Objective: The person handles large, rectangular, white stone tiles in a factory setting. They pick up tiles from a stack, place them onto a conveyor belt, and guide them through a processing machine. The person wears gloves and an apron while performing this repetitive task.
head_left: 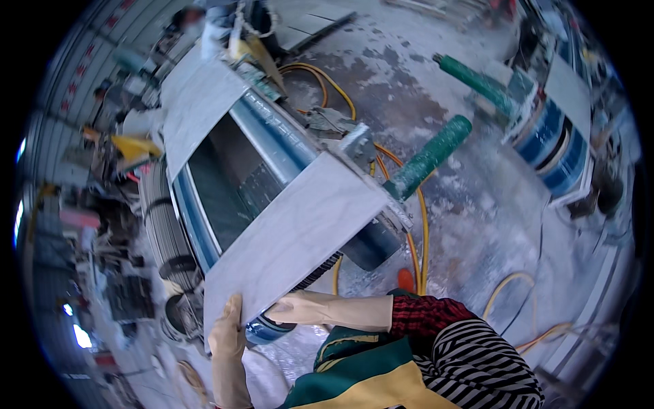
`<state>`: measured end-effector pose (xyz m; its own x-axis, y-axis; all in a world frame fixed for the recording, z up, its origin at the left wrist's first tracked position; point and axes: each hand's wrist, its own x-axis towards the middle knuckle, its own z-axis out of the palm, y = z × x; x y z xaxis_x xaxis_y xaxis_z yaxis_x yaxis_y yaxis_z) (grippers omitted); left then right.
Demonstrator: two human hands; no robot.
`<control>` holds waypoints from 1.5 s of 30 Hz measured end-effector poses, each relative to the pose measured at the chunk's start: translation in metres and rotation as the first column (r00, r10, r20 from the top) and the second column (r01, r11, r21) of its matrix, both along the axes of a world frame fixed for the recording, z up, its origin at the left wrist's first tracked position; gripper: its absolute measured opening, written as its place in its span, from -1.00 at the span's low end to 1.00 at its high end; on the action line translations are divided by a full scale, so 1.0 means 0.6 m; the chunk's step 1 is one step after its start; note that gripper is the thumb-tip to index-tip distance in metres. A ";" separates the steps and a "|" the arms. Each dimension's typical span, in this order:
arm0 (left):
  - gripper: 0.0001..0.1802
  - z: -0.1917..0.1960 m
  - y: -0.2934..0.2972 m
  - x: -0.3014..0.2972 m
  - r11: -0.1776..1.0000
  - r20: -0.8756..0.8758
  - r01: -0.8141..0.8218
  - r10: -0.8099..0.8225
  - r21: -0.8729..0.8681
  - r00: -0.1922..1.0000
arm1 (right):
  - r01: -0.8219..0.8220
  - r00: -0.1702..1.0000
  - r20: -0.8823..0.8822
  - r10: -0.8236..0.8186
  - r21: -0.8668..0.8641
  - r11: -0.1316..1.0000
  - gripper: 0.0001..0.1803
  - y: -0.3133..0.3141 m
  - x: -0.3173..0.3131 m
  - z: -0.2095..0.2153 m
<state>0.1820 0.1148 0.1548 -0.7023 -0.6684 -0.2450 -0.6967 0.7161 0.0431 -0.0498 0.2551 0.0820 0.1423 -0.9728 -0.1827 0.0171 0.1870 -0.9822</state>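
Observation:
A long pale marble slab [300, 225] with faint grey veins lies across the near end of a blue-and-silver machine frame [272, 136]. My left hand [228, 334], in a cream rubber glove, grips the slab's near left corner, thumb on top. Close by, my right hand [289, 307], gloved alike, is closed on the slab's near edge, its fingertips partly hidden under the stone. Another pale slab [204, 95] rests across the frame's far end. Between the two slabs, the dark inside of the machine shows.
A green roller [429, 157] sticks out right of the frame. Yellow and orange hoses [422, 232] run over the wet, stained floor. Left of the frame stands a ribbed grey motor [167, 225]. A similar blue machine [555, 150] is at right; a person [218, 34] is at the far end.

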 end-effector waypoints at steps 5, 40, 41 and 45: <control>-0.27 0.019 -0.028 -0.011 0.997 -0.130 0.043 -0.034 0.066 0.991 | 0.082 0.891 0.442 -0.103 0.065 0.994 -0.36 0.051 -0.073 -0.079; -0.34 -0.187 0.068 0.041 0.969 -0.166 0.186 -0.212 -0.160 0.963 | 0.174 0.842 0.408 -0.353 0.414 0.893 -0.49 0.245 -0.147 -0.160; -0.37 -0.214 0.071 0.036 0.969 -0.226 0.178 -0.215 -0.171 0.950 | 0.167 0.816 0.465 -0.343 0.378 0.911 -0.40 0.229 -0.123 -0.176; -0.35 -0.269 0.069 0.015 0.924 -0.428 0.254 -0.359 -0.284 0.829 | -0.051 0.836 -0.475 -0.275 -0.566 0.823 -0.61 0.156 -0.036 -0.357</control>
